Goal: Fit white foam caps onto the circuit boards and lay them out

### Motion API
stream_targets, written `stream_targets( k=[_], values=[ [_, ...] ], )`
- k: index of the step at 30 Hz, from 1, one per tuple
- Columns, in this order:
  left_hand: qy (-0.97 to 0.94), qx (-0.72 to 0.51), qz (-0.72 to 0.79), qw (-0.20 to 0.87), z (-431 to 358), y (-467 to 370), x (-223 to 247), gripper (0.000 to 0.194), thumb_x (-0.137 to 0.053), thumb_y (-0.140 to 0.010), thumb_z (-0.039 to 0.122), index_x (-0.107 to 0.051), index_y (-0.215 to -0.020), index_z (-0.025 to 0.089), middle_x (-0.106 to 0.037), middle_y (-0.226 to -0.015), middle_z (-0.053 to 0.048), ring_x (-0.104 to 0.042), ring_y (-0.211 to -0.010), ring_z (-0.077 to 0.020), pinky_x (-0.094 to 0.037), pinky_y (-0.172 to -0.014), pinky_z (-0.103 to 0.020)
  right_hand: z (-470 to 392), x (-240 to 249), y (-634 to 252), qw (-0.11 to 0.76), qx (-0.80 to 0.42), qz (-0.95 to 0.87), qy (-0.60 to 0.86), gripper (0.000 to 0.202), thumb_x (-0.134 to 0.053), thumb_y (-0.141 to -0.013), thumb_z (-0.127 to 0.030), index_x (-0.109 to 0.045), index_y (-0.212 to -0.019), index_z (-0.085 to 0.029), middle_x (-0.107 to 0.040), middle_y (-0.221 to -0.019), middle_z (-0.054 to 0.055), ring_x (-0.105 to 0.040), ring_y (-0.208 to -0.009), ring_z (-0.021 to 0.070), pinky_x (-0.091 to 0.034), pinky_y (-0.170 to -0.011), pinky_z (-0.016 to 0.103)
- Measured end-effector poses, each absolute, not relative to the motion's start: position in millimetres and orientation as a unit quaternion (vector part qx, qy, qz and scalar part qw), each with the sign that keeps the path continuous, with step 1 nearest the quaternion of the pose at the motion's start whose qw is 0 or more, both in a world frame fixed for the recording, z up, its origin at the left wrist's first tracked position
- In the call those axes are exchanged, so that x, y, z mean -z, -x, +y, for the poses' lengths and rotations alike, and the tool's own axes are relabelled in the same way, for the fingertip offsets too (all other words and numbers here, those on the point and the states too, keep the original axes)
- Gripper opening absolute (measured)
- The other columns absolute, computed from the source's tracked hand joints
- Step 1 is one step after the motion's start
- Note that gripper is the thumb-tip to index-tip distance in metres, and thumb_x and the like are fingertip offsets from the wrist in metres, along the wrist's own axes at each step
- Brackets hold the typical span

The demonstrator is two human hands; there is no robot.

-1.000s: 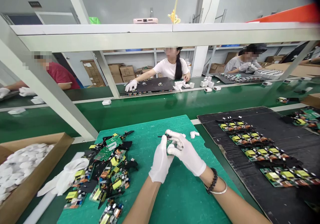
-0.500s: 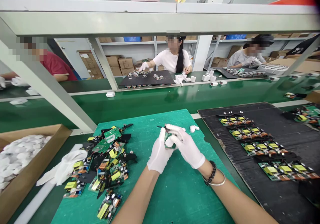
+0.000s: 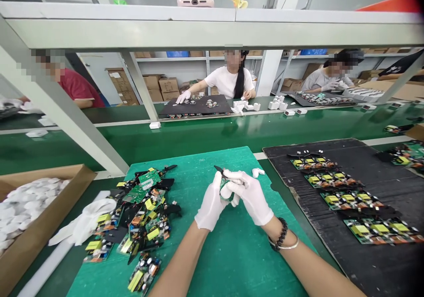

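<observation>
the left hand [image 3: 209, 206] and right hand [image 3: 254, 200] clamp their fingers around a green board [image 3: 226, 193]; piled circuit boards [image 3: 153, 234] lie toward nine o'clock.

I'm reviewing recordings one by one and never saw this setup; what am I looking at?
No machine: the view comes from a camera on a person's head, looking forward and down. Their white-gloved left hand and right hand hold a small green board over a green mat. Piled circuit boards lie at the mat's left side; to the right, more boards sit in rows on a black sheet. A box at far left holds white pieces. Other people work across the bench.
</observation>
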State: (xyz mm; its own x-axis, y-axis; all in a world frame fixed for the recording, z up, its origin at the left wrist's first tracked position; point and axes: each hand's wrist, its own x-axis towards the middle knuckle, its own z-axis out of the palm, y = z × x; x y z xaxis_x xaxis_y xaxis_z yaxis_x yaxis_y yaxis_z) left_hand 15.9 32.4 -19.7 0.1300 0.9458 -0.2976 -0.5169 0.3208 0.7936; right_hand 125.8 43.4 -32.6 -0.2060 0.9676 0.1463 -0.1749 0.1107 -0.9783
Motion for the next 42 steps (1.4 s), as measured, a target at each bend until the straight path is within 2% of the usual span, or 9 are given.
stream_targets(
  k=[2,4,7,11,18,22,28,33,42],
  values=[
    [-0.245,-0.531,0.396,0.708,31.9,-13.5,15.0,0.041,-0.051,-0.074,0.044,-0.058,-0.1,0.014,-0.067,-0.075,-0.006,-0.059,-0.055,-0.0163,-0.046,-0.044,-0.025,46.9,33.8,-127.8,0.491,-0.581,-0.554,0.339,0.033,-0.055,-0.075,-0.032,-0.058,-0.106,-0.02,-0.065,-0.092,0.005,-0.055,-0.045,0.009,-0.046,-0.043,0.024],
    [-0.227,-0.549,0.385,0.706,31.9,-10.8,10.9,0.032,-0.055,-0.074,0.035,-0.058,-0.1,0.016,-0.067,-0.074,-0.004,-0.06,-0.061,-0.0163,-0.048,-0.051,-0.024,50.9,33.8,-128.3,0.47,-0.59,-0.58,0.308,0.038,-0.057,-0.074,-0.031,-0.055,-0.111,-0.022,-0.061,-0.107,0.006,-0.062,-0.077,0.0168,-0.051,-0.062,0.028],
    [-0.191,-0.551,0.346,0.735,33.8,-8.2,11.1,0.029,-0.053,-0.075,0.034,-0.058,-0.098,0.016,-0.067,-0.077,-0.005,-0.061,-0.072,-0.0176,-0.05,-0.061,-0.025,52.3,32.3,-124.6,0.477,-0.561,-0.604,0.305,0.042,-0.059,-0.073,-0.027,-0.052,-0.114,-0.023,-0.054,-0.119,0.005,-0.05,-0.108,0.0197,-0.046,-0.086,0.031],
    [-0.164,-0.524,0.311,0.776,39.1,-7.2,23.8,0.038,-0.051,-0.075,0.043,-0.057,-0.093,0.01,-0.065,-0.083,-0.01,-0.062,-0.074,-0.0197,-0.05,-0.07,-0.034,45.5,29.2,-120.3,0.461,-0.541,-0.612,0.348,0.042,-0.055,-0.075,-0.021,-0.047,-0.117,-0.023,-0.054,-0.118,0.006,-0.052,-0.106,0.0173,-0.045,-0.088,0.032],
    [-0.171,-0.544,0.355,0.741,42.4,-0.4,36.3,0.039,-0.056,-0.072,0.039,-0.053,-0.103,0.014,-0.065,-0.085,-0.01,-0.062,-0.075,-0.0189,-0.052,-0.065,-0.029,41.4,23.2,-127.1,0.446,-0.508,-0.66,0.329,0.046,-0.054,-0.076,-0.018,-0.043,-0.12,-0.025,-0.049,-0.124,0.005,-0.048,-0.111,0.0165,-0.042,-0.093,0.031],
    [-0.178,-0.534,0.354,0.747,39.4,-0.4,26.0,0.036,-0.056,-0.072,0.04,-0.056,-0.098,0.015,-0.066,-0.083,-0.009,-0.062,-0.076,-0.0201,-0.052,-0.065,-0.032,41.5,26.9,-125.2,0.447,-0.525,-0.643,0.332,0.041,-0.05,-0.08,-0.023,-0.042,-0.121,-0.024,-0.047,-0.126,0.006,-0.048,-0.111,0.0171,-0.044,-0.091,0.032],
    [-0.152,-0.515,0.334,0.775,41.0,-3.0,19.9,0.035,-0.055,-0.073,0.043,-0.056,-0.092,0.014,-0.066,-0.079,-0.008,-0.063,-0.075,-0.0207,-0.052,-0.068,-0.039,41.4,38.4,-120.6,0.476,-0.509,-0.633,0.338,0.036,-0.043,-0.084,-0.023,-0.045,-0.12,-0.026,-0.05,-0.123,0.004,-0.045,-0.114,0.0173,-0.031,-0.101,0.038],
    [-0.105,-0.528,0.343,0.77,44.3,-2.3,24.4,0.031,-0.057,-0.072,0.037,-0.054,-0.094,0.016,-0.066,-0.081,-0.006,-0.063,-0.074,-0.0182,-0.053,-0.067,-0.036,43.3,33.5,-129.3,0.435,-0.63,-0.584,0.269,0.04,-0.042,-0.085,-0.033,-0.041,-0.124,-0.025,-0.041,-0.13,0.007,-0.044,-0.112,0.0223,-0.047,-0.082,0.035],
    [-0.032,-0.514,0.312,0.799,39.8,-8.8,16.2,0.039,-0.05,-0.077,0.038,-0.051,-0.102,0.008,-0.064,-0.091,-0.013,-0.062,-0.082,-0.0205,-0.05,-0.075,-0.032,45.9,45.6,-113.5,0.437,-0.547,-0.606,0.377,0.052,-0.057,-0.071,-0.021,-0.04,-0.12,-0.02,-0.055,-0.101,0.004,-0.054,-0.09,0.0143,-0.043,-0.086,0.031]
  ],
)
